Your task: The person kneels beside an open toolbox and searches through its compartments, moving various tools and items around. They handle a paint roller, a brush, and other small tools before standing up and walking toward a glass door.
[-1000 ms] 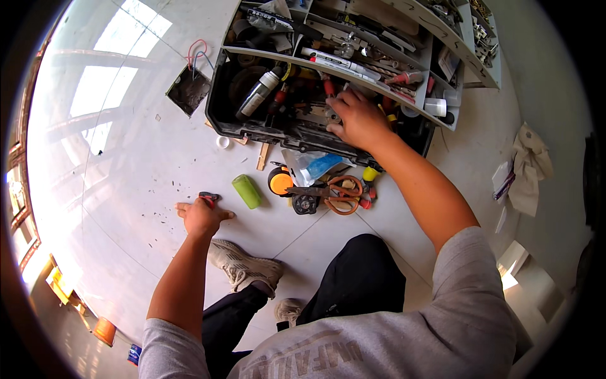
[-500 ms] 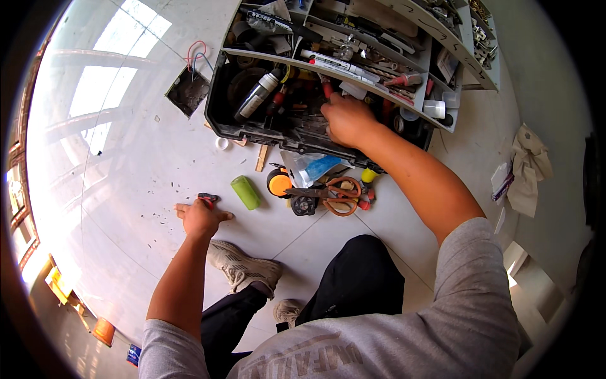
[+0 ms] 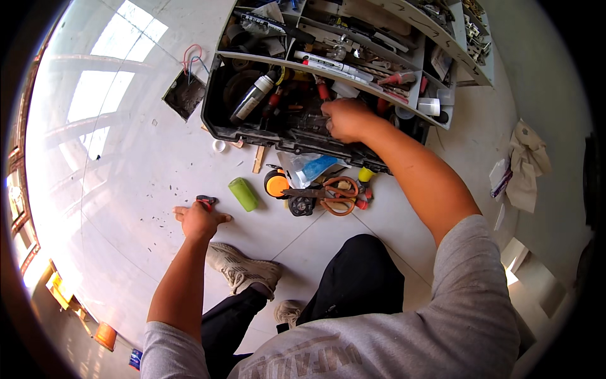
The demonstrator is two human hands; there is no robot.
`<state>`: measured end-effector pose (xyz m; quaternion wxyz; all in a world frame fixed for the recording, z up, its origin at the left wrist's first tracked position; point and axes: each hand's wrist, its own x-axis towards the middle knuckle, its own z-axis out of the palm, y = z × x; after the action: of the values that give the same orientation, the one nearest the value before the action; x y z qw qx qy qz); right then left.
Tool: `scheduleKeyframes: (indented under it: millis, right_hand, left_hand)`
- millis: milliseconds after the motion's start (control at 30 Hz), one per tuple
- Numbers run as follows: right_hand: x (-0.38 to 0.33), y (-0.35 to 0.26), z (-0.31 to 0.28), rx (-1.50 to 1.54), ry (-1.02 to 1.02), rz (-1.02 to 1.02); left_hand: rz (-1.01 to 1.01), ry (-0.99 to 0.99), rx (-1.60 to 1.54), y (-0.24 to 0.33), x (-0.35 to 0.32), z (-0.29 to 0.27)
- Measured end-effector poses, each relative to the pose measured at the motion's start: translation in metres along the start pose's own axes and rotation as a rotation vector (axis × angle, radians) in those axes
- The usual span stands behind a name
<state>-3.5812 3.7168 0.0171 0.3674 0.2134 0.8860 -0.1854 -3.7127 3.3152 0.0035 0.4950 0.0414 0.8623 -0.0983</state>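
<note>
Reaching into a big black tool box on the floor.

The right hand (image 3: pixel 344 120) is down inside the tool box (image 3: pixel 252 129), curled among the tools there, and I cannot tell if it is holding one. The left hand (image 3: pixel 199 220) is pressed flat on the white floor (image 3: pixel 113 164), fingers spread a little, with a small red and black tool (image 3: pixel 206 201) touching its fingertips. A green roll (image 3: pixel 243 194) lies just beside that hand. Near the front of the box sit an orange tape measure (image 3: pixel 276 184), orange scissors (image 3: pixel 334 196) and a clear bag with something blue (image 3: pixel 309 169). A square hole with wires (image 3: pixel 184 95) is in the floor left of the box. A crumpled cloth (image 3: pixel 524 167) lies far off to the right.
</note>
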Motion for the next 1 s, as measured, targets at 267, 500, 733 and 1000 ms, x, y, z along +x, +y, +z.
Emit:
scheduleKeyframes:
  millis: [267,500,733,1000]
  right_hand:
    - [-0.019,0.036,-0.021,0.219,0.243,0.03]
    - [-0.035,0.048,-0.004,0.493,0.205,0.094]
    - [-0.057,0.048,-0.001,0.778,0.306,0.204]
    - [-0.053,0.054,0.002,0.122,0.712,0.226]
  left_hand:
    - [0.007,-0.003,-0.023,-0.002,0.002,0.003]
    - [-0.003,-0.016,-0.032,0.0,0.0,0.001]
    - [-0.004,-0.006,-0.032,-0.003,0.002,0.003]
    - [-0.007,0.016,-0.035,-0.007,0.007,0.009]
